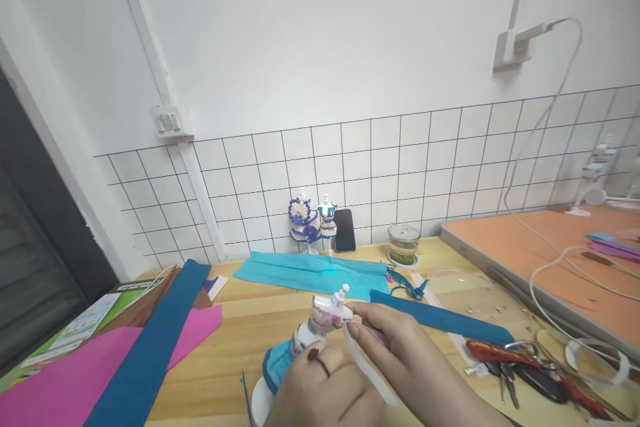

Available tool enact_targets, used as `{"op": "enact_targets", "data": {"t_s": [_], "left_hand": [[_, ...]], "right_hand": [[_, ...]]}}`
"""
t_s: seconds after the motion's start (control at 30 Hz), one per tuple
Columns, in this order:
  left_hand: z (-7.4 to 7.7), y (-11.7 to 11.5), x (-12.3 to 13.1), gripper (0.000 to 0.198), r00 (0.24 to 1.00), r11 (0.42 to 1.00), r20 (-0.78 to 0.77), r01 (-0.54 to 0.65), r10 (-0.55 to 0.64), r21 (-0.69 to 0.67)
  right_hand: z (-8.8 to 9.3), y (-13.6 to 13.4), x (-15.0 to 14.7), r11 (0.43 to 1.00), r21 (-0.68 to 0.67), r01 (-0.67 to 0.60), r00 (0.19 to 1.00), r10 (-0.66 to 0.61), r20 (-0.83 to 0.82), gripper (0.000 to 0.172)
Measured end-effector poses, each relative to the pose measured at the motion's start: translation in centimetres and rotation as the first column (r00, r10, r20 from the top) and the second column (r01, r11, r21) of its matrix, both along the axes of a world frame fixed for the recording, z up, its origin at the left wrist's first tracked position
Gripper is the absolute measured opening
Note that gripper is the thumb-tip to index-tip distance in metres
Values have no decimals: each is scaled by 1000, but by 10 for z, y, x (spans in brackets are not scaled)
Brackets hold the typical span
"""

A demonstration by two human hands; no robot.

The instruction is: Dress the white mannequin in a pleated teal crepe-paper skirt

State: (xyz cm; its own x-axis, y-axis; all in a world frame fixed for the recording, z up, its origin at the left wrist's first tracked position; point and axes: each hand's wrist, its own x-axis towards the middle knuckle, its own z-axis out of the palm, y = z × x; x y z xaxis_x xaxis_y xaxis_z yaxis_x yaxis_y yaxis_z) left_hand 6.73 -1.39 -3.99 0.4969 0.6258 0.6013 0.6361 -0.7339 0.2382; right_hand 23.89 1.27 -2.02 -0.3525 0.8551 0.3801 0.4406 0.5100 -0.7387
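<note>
— Dress form (320,323), the little one: where does it sit right now?

— At the near edge of the counter (240,347), upright but leaning a bit to the right. Its round white base is on the wood and a turquoise paper skirt is already around its lower half. The left hand (320,387) is closed around the waist and skirt. The right hand (400,347) pinches a white strip (373,373) against the patterned bodice with its fingertips.

— So which step would you call it?

— Binding the bodice, I'd judge. One end of the strip is at the torso and the rest trails loose toward the person.

— And what does the next move call for?

— A steady hold with the left, and the right keeping the strip taut and flat as it goes round such a narrow body. Slack would let it slide off.

— What's beyond the hands?

— A dark blue paper band (440,320) lies just right of them, with keys (500,353) past it. Pink paper (75,380) is off to the left. Farther back is a turquoise sheet (310,273) with scissors (405,283) at its right end. By the tiled wall stand a glass jar (404,243), a phone (345,230) and two dressed forms (313,217).
</note>
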Motion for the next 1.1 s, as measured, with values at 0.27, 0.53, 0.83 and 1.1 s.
{"op": "enact_targets", "data": {"t_s": [0.27,0.53,0.83,1.1], "left_hand": [[18,13,-14,28,794,903,441,-310,418,-298],[12,18,3,58,811,830,450,-76,374,-553],[24,16,-2,46,851,821,336,-177,405,-542],[32,18,-11,41,889,789,209,-228,408,-571]], "right_hand": [[-3,3,-1,1000,-4,-30,999,30,-26,29],[4,-2,-2,994,69,-88,996,88,12,27],[-11,-2,-1,967,253,-28,986,-15,168,44],[-12,-3,-4,901,405,-156,925,-12,381,21]]}}
